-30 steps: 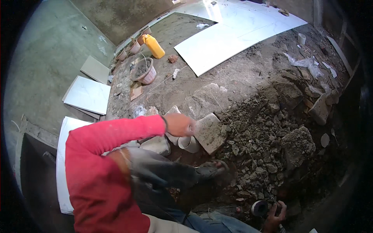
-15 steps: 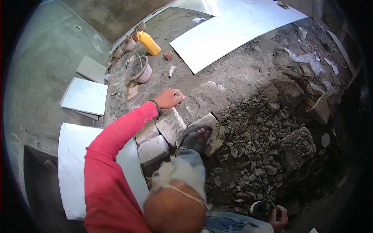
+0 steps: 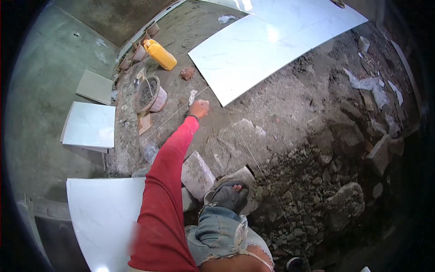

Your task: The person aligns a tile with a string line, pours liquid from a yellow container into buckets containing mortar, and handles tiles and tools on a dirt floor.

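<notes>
My left hand [image 3: 198,109], in a red sleeve, reaches out over the dirt floor with its fingers closed. What they hold, if anything, is hidden. Right beside it lies a crumpled white scrap [image 3: 193,96], by a thin line stretched along the ground. The near corner of a large white marbled tile [image 3: 263,54] is just right of the hand. A thin string [image 3: 253,157] slants over the rubble towards a dark round reel [image 3: 294,264] at the lower edge. My right hand is out of view. My sandalled foot [image 3: 230,196] rests on a stone block [image 3: 247,179].
Another block [image 3: 197,174] lies left of my foot. Broken rubble [image 3: 299,199] fills the right side. A bucket of grey mix [image 3: 158,100], a yellow jug [image 3: 161,55] and a reddish lump [image 3: 187,73] stand ahead. White tiles [image 3: 90,124] lean at the left, with another large tile [image 3: 104,213] nearer.
My left arm has stretched forward, taking the closed hand from above the blocks to beside the white scrap. My right hand, earlier by the reel, has left the view, which has also shifted.
</notes>
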`<state>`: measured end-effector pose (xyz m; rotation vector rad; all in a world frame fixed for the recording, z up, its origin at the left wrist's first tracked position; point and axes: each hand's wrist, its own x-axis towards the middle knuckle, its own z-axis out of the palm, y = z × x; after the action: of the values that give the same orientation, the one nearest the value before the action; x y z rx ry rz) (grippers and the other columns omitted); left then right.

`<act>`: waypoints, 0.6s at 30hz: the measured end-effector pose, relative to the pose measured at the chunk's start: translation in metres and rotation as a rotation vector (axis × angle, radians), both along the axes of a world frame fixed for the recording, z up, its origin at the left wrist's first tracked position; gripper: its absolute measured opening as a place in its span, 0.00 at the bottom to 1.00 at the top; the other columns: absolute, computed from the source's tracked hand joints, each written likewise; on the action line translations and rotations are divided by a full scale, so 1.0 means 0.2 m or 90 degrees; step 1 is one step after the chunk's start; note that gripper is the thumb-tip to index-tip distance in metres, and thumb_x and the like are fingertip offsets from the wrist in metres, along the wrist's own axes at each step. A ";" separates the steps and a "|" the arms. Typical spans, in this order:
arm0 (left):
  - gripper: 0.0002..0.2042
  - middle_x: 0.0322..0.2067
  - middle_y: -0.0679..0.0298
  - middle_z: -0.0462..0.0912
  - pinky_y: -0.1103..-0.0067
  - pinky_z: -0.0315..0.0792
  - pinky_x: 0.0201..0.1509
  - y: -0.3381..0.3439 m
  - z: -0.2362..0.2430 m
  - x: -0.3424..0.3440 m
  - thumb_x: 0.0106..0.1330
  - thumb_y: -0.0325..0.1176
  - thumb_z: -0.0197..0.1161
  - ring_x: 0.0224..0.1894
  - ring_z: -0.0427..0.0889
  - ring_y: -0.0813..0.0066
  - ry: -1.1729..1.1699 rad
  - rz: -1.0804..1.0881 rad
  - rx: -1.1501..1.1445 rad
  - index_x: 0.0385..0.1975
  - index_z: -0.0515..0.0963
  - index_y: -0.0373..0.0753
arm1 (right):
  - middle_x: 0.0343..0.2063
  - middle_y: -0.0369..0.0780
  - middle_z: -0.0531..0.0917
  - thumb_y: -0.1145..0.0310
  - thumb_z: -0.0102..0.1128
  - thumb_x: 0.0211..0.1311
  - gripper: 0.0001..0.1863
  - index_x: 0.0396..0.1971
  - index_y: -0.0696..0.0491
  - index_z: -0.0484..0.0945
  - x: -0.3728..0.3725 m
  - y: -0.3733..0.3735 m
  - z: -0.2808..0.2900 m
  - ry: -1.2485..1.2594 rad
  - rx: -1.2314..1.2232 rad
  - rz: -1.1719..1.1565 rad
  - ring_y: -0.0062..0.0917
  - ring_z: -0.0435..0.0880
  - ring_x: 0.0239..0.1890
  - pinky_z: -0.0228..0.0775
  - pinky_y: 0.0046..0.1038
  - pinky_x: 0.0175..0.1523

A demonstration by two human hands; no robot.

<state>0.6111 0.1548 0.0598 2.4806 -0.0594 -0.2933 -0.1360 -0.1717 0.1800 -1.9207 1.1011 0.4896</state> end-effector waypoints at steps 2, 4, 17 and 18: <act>0.14 0.29 0.54 0.81 0.68 0.71 0.32 0.06 0.00 0.19 0.59 0.42 0.53 0.30 0.80 0.56 -0.062 -0.008 0.043 0.34 0.78 0.38 | 0.30 0.42 0.80 0.65 0.61 0.55 0.09 0.35 0.50 0.77 -0.07 0.00 -0.07 -0.023 0.010 -0.003 0.28 0.77 0.33 0.68 0.29 0.40; 0.14 0.31 0.49 0.80 0.65 0.70 0.39 0.09 -0.01 0.32 0.57 0.41 0.54 0.34 0.78 0.48 -0.086 0.060 0.116 0.31 0.78 0.36 | 0.29 0.41 0.79 0.68 0.61 0.55 0.07 0.32 0.53 0.76 -0.22 -0.02 -0.17 -0.186 -0.016 0.007 0.28 0.75 0.33 0.67 0.29 0.42; 0.29 0.54 0.50 0.58 0.62 0.64 0.54 0.28 -0.05 1.10 0.50 0.35 0.61 0.54 0.66 0.50 -0.238 0.212 0.135 0.53 0.60 0.42 | 0.18 0.35 0.75 0.66 0.46 0.62 0.15 0.21 0.60 0.73 2.42 0.12 0.02 -0.211 0.045 -0.025 0.16 0.68 0.21 0.60 0.21 0.29; 0.29 0.54 0.50 0.58 0.62 0.64 0.54 0.25 -0.04 1.12 0.50 0.35 0.61 0.54 0.66 0.50 -0.233 0.216 0.122 0.53 0.60 0.42 | 0.23 0.38 0.79 0.63 0.46 0.63 0.16 0.25 0.60 0.75 2.60 0.17 -0.14 -0.277 0.176 -0.075 0.18 0.75 0.25 0.65 0.21 0.32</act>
<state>0.8357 0.2052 0.0510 2.6469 0.2466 0.3126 0.3842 -0.1369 0.1525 -1.6084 0.8087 0.1359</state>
